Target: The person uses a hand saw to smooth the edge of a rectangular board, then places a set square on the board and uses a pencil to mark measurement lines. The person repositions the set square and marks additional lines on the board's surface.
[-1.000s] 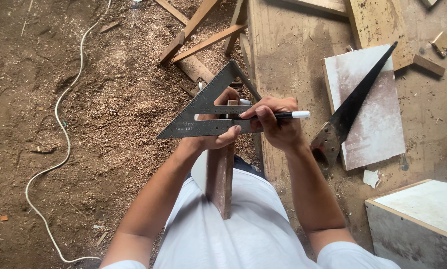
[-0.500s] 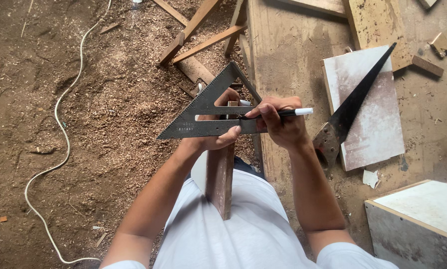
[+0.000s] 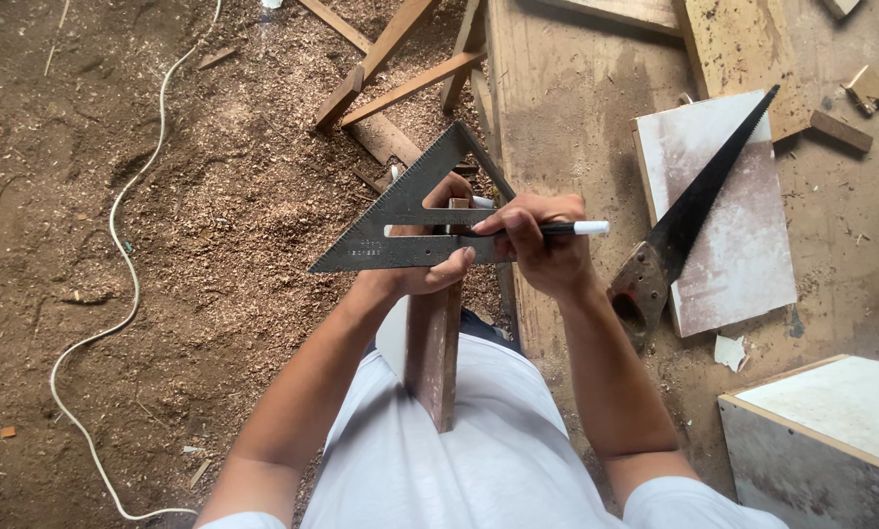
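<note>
Seen from above, our left hand is clenched around a dark triangular metal square, pressing it flat against the top end of a narrow reddish wood strip that stands braced against our body. Our right hand pinches a black marker with a white end, its tip lying along the square's slotted edge, right over the strip.

The strip rests on no bench, so we judge it could rock and the square could slip under thumb pressure, skewing the line. The marker tip could also wander off the edge.

Just to the right, on the plank bench, lies a black handsaw across a pale rectangular board, its teeth pointing away from our wrist, yet close enough to snag. A white box corner sits at lower right. To the left, a white cable snakes over the sawdust-covered floor, and wooden offcuts lie beyond. We see no packages or signs; the square bears small engraved markings.
</note>
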